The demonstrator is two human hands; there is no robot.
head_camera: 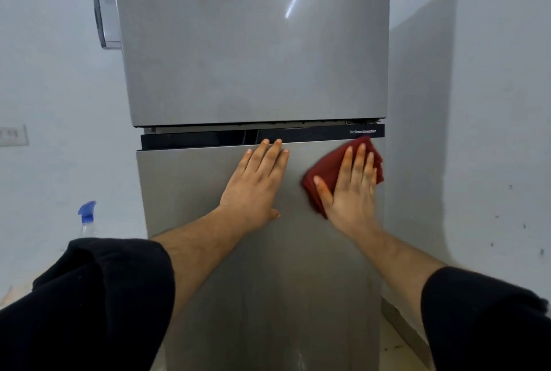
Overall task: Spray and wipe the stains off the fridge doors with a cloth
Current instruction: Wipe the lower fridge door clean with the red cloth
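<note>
Fridge doors fill the middle of the view. The upper door (253, 42) is brushed grey with a bright streak of reflected light near its top right corner, and the lower door (190, 191) has the same finish, with faint pale streaks far down its face. A glossy black strip (193, 139) runs along the lower door's top edge, with small lettering at its right end that is too blurred to read.

Pale walls (477, 102) stand close on both sides, the right one speckled with small dark marks, and a strip of light floor (399, 341) shows at the lower right.

Both arms reach forward in black sleeves (89, 296) pushed up to bare the forearms. The left hand (256, 182) lies flat on the lower door near the middle of its top edge, holding nothing, with fingers straight and together and fingertips touching the black strip.

The right hand (353, 188) is spread flat too, fingers straight, pressing the dark red cloth (328, 166) against the door's top right corner. The cloth is bunched under the palm, and its upper tip overlaps the black strip.

A grey box (107, 18) is fixed to the left wall behind the fridge. The spray bottle (87, 217) — clear, with a blue trigger head — stands left of the fridge, well apart from both hands. A switch plate (13, 135) sits at the left edge.
</note>
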